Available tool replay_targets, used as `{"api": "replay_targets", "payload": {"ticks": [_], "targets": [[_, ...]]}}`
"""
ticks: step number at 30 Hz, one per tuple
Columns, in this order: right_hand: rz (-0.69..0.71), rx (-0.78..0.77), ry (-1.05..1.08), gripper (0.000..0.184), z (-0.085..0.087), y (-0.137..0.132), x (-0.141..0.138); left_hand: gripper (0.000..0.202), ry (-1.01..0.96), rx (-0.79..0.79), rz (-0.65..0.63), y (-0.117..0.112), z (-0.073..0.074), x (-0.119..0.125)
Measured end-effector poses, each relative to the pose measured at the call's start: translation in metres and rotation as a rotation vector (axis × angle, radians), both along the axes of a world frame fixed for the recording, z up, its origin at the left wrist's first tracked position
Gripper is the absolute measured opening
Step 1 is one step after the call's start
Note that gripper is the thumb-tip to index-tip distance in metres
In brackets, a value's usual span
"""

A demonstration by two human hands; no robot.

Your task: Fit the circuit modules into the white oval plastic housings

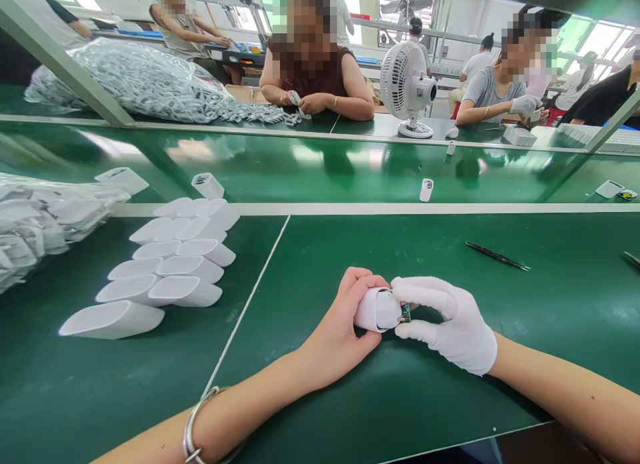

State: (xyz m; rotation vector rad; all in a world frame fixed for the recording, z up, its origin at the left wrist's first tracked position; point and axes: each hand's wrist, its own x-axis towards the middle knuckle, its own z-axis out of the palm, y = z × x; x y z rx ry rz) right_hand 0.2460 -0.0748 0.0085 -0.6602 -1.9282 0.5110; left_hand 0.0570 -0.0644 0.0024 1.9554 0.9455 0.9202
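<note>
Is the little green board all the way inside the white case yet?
Not fully in: the green board sticks out of the white case, pinched by the right hand.

No writing can be read.
The white shells (165, 271) by the worktop's (450, 384) left edge look blank; the small board (405, 311) at the held shell's (375, 309) mouth may bear print, too small to tell.
</note>
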Motion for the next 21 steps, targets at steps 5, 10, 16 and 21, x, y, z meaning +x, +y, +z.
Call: {"api": "replay_targets", "payload": {"ticks": [5, 10, 16, 21], "targets": [[-0.029, 0.045, -0.045, 0.04, -0.0001, 0.0003, 0.0006, 0.045, 0.004, -0.037, 0.01, 0.0002, 0.0009, 0.0005], [-0.083, 0.162, -0.18, 0.033, 0.001, 0.0011, 0.0018, 0.04, -0.004, -0.046, -0.003, 0.0001, 0.0009, 0.0], [-0.077, 0.099, -0.137, 0.034, 0.0015, 0.0008, 0.0015, 0.04, -0.003, -0.067, 0.008, 0.0001, 0.0017, -0.0006], [-0.032, 0.035, -0.027, 0.036, 0.0029, -0.0023, -0.0004, 0.041, -0.003, -0.051, 0.013, 0.0003, 0.0021, -0.0002]]}}
